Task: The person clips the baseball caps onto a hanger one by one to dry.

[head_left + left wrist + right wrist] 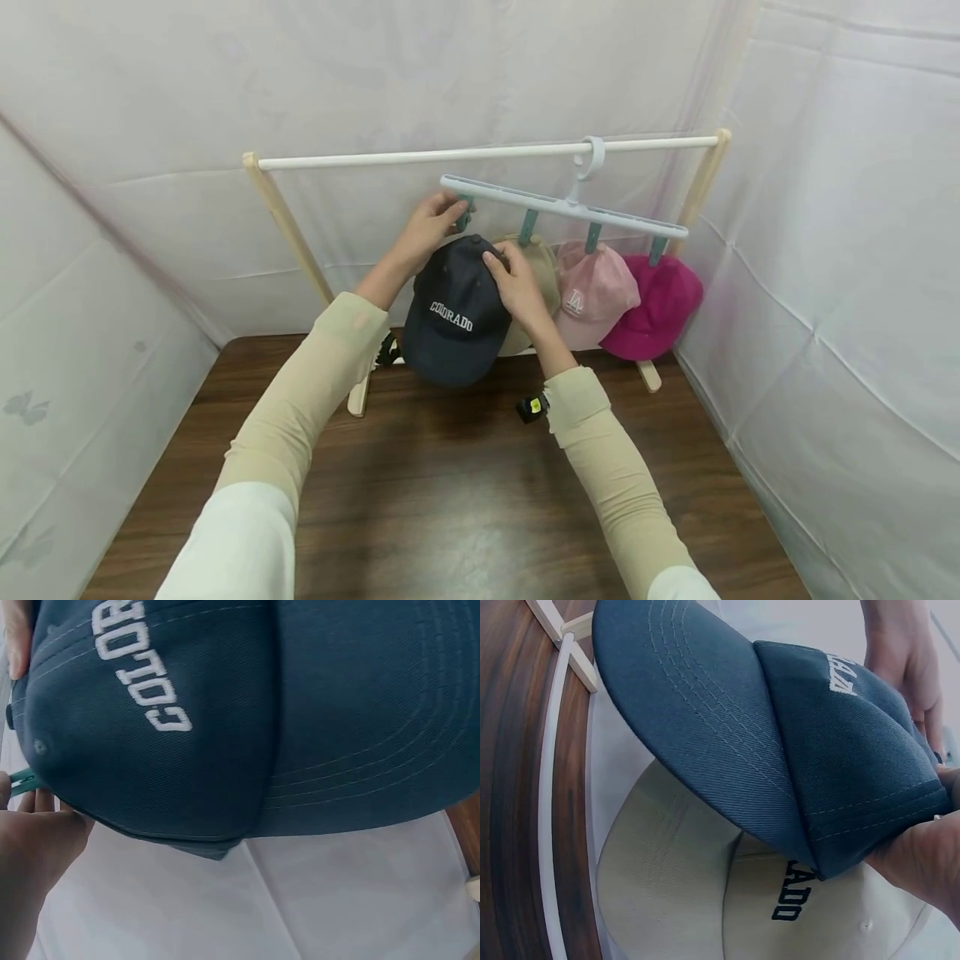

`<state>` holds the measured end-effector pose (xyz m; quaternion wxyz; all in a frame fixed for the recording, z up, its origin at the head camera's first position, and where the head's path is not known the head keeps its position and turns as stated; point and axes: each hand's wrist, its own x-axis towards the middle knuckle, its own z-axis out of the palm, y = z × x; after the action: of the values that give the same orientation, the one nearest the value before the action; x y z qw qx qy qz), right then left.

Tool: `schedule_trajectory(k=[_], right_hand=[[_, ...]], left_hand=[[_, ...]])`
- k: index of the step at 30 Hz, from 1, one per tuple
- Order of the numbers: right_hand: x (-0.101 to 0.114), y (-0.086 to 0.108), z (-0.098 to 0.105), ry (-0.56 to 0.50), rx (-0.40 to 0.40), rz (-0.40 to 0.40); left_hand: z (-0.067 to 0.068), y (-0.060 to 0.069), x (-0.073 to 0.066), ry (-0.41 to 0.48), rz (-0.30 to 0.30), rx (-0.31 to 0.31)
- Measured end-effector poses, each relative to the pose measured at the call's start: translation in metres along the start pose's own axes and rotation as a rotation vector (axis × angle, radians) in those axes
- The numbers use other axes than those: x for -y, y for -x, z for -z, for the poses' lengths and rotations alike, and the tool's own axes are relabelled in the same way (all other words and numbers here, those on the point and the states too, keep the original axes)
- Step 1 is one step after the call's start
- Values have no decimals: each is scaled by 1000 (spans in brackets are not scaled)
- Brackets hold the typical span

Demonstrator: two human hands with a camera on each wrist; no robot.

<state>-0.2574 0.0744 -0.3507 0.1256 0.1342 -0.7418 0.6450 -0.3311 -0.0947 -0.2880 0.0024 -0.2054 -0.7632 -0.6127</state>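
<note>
My right hand [519, 285] grips a navy baseball cap [459, 283] by the side of its crown, thumb on the outer face. White letters reading COLORADO face forward and the brim points down. At the cap's top left, my left hand [429, 229] pinches a green clip [464, 213] at the left end of a pale blue hanger [517, 197]. In the left wrist view the clip [24, 782] shows between thumb and fingers, close to the crown; whether it bites the fabric is hidden. A beige cap [825, 907] hangs just behind the navy one.
A pink cap [596, 292] and a magenta cap [656, 308] hang from clips farther right. The hanger hooks over a white rail [420, 157] on a wooden-legged rack, tilted with its left end higher. Below lies a dark wooden table [435, 500]; white sheeting [847, 250] surrounds it.
</note>
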Motion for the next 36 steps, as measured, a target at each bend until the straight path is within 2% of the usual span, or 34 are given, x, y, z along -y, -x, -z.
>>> schedule_trajectory(k=[4, 8, 12, 16, 23, 27, 31, 36], right_hand=[[-2, 1, 1, 21, 12, -3], [-4, 2, 1, 10, 16, 10], [-5, 3, 1, 12, 24, 27], [-5, 4, 0, 23, 22, 41], [-5, 4, 0, 70, 0, 59], [-3, 1, -1, 113, -48, 67], [-1, 1, -3, 129, -109, 74], [-3, 3, -4, 98, -145, 74]], left_hand=[[-2, 4, -4, 121, 36, -12], [-5, 7, -9, 235, 98, -25], [-6, 10, -12, 286, 147, -51], [-5, 13, -13, 310, 170, -52], [-1, 18, -19, 318, 179, -13], [-2, 19, -20, 305, 154, 10], [-4, 22, -19, 274, 119, 23], [-7, 25, -16, 198, 90, 38]])
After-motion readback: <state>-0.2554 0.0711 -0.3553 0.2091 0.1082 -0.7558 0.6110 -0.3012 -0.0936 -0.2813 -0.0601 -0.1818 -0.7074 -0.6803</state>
